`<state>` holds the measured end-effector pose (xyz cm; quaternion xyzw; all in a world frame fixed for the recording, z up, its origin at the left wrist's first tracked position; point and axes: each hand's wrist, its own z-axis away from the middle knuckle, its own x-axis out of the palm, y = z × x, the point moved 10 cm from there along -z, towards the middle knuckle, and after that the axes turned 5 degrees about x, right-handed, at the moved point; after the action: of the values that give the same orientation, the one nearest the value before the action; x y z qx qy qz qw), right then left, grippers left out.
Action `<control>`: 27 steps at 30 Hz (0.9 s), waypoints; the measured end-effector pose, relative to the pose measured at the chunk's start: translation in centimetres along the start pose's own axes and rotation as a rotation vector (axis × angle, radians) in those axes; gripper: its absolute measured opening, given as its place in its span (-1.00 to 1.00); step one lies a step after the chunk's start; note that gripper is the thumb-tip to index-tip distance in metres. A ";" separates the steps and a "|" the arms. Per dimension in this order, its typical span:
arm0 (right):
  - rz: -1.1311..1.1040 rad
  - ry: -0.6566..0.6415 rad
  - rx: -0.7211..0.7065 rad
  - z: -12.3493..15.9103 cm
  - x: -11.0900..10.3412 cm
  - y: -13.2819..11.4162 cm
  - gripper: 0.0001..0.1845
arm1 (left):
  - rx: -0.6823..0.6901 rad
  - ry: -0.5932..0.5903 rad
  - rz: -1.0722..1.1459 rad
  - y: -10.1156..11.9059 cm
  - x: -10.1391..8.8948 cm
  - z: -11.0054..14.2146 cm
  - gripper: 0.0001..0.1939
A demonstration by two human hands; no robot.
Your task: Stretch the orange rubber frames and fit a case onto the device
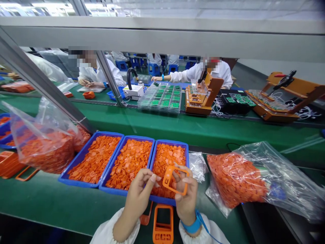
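My right hand point(188, 200), with a blue wrist strap, grips an orange plastic frame point(165, 181) by its right side. The frame has a large window and small cut-outs at its left end, and it is tilted above the trays. Beside it, my left hand point(139, 193) is closed in a pinch; whatever is between the fingertips is too small to make out. Under both hands stand blue trays of small orange plastic pieces: a right tray point(187, 156), a middle tray point(119, 192) and a left tray point(78, 183). Another orange frame point(163, 226) lies on the green bench between my forearms.
At right lies a clear bag of orange pieces point(236, 176); another bag point(48, 152) stands at left beside stacked orange frames point(8, 165). Beyond are a tray of green circuit boards point(162, 96) and orange-brown fixtures point(200, 96). Two co-workers sit across. A metal post point(50, 81) slants at left.
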<state>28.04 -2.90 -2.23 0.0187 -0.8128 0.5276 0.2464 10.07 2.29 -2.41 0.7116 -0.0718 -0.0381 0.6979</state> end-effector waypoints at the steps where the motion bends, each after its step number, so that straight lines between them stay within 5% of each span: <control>1: 0.033 -0.029 -0.045 0.1 0.3 -0.4 -0.62 | -0.008 0.024 -0.003 -0.2 -0.3 0.2 -0.63; 7: 0.240 -0.136 -0.215 1.1 1.2 -1.8 -0.61 | -0.061 0.102 0.070 -1.2 -1.0 1.5 -0.62; 16: 0.353 -0.177 -0.348 1.6 2.4 -3.8 -0.70 | -0.211 0.159 0.450 -1.7 1.6 2.3 -0.65; 23: 0.402 -0.188 -0.374 1.5 2.6 -4.2 -0.67 | -0.320 -0.192 0.472 -1.1 4.3 1.7 -0.60; 27: 0.414 -0.207 -0.396 1.4 2.9 -4.4 -0.66 | -0.259 -0.221 0.454 -1.1 4.0 1.2 -0.57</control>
<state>26.18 -5.41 2.27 -0.1420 -0.9071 0.3933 0.0481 13.92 0.50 -3.40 0.5735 -0.2996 0.0332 0.7617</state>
